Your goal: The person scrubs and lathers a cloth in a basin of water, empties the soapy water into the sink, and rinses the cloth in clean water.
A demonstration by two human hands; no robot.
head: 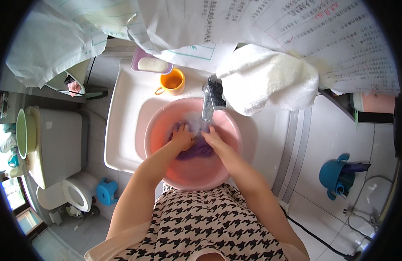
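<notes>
A pink plastic basin (pixel 192 177) stands in the white washbasin in front of me, with water and a wet purple cloth (pixel 201 150) inside. My left hand (pixel 183 135) grasps the left part of the cloth, its fingers bent over the fabric. Under the spout, my right hand (pixel 212 138) grips the cloth's right part; some of its fingers are hidden. A chrome faucet (pixel 211 98) reaches over the basin's far rim, and water runs from it between my hands. The cloth's lower folds lie in the water.
An orange mug (pixel 172 81) and a lilac dish (pixel 134 63) with white soap (pixel 152 65) sit on the far ledge. A white towel (pixel 269 78) lies right of the faucet. Sheets bearing writing (pixel 253 23) hang above. Left are a toilet (pixel 78 194) and blue stool (pixel 107 191).
</notes>
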